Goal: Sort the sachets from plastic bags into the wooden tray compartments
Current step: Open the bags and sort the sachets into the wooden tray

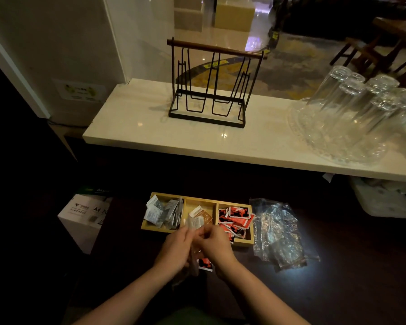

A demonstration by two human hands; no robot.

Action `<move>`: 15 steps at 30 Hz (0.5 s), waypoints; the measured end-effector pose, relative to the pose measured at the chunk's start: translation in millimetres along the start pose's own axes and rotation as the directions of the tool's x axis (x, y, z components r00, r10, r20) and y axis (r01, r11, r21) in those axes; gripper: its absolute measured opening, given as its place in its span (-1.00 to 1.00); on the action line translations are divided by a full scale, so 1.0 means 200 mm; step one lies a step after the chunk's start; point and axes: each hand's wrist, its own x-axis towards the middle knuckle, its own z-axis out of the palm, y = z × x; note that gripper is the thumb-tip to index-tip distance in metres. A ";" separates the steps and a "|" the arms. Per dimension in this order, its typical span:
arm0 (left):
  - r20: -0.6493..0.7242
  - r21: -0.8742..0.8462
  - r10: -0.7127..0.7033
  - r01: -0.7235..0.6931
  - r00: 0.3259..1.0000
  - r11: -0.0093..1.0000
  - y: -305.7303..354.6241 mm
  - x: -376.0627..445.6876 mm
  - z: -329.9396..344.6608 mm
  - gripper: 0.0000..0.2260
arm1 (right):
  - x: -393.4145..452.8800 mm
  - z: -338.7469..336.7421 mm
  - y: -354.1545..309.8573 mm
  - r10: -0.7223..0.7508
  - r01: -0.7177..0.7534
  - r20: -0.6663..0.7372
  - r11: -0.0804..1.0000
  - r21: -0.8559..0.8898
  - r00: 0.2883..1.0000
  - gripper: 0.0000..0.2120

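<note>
Over the near edge of the wooden tray (150, 227), on the dark counter (338, 289), left hand (176, 248) and right hand (215, 246) pinch shut on a clear plastic bag (193, 261); a weak grip could spill sachets into the wrong compartment, like the red sachet (205, 263) lying outside.

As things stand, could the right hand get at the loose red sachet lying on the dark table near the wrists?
Probably yes, once freed. The red sachet lies uncovered between the wrists, close beside the right hand, but both hands are pinching a clear bag.
</note>
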 end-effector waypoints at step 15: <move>0.071 0.514 0.110 -0.131 0.991 0.848 0.01 0.05 -0.09 -0.70 | 0.01 -0.07 -0.01 0.055 -0.055 0.015 0.998 -0.015 0.998 -0.79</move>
